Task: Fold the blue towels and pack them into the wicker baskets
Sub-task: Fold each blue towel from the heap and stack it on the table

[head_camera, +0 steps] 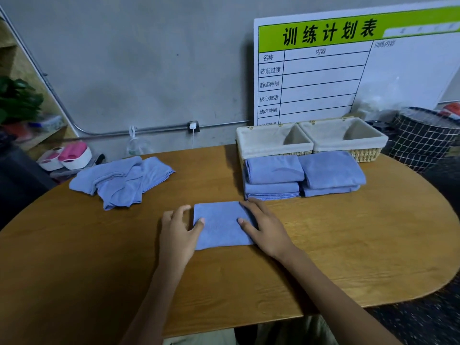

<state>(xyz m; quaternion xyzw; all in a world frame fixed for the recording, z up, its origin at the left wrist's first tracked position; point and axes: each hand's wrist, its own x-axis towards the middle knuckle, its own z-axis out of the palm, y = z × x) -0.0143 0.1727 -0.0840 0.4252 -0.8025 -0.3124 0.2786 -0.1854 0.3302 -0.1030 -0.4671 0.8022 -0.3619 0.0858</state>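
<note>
Left hand (178,226) and right hand (261,224) flat, fingers relaxed, pressing folded blue towel (220,225) at table (99,257) centre, nothing grasped. Smooth it, square edges, then add to folded stacks (302,174) in front of empty wicker baskets (311,140). Unfolded towels (122,179) wait far left. Wooden oval table; grey wall; green-headed schedule board (348,70) behind baskets.

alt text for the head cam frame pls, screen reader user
Both hands, left hand and right hand, rest flat on a folded blue towel on a wooden table. Two stacks of folded towels sit before two lined wicker baskets; an unfolded towel pile lies far left.
</note>
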